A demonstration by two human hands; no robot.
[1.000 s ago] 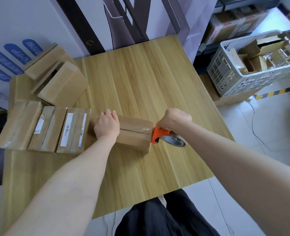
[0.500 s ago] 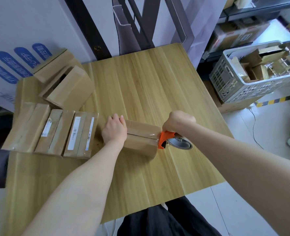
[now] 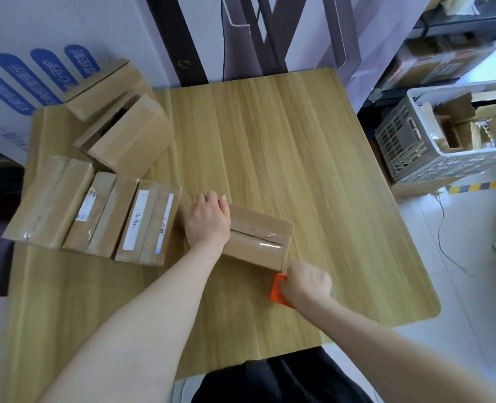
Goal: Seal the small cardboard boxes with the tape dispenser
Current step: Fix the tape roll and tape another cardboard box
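A person is sealing a small cardboard box (image 3: 258, 239) on a wooden table (image 3: 299, 141).

The left hand (image 3: 209, 225) is lying over the box's left end, its fingers curling over the far edge and holding it down. The right hand (image 3: 306, 283) is gripping the orange tape dispenser (image 3: 277, 290) in a closed fist, just beside the box's near right corner. Whether the dispenser is touching the table cannot be told. The box is lying flat at the middle of the table, with glossy clear tape (image 3: 265, 245) shining along its top seam. Three taped boxes (image 3: 148, 222) are sitting side by side just left of the left hand. Two open boxes (image 3: 130, 138) are lying behind them at the table's far left. A plastic basket (image 3: 415, 146) of cardboard scraps is standing on the floor, well apart to the right.
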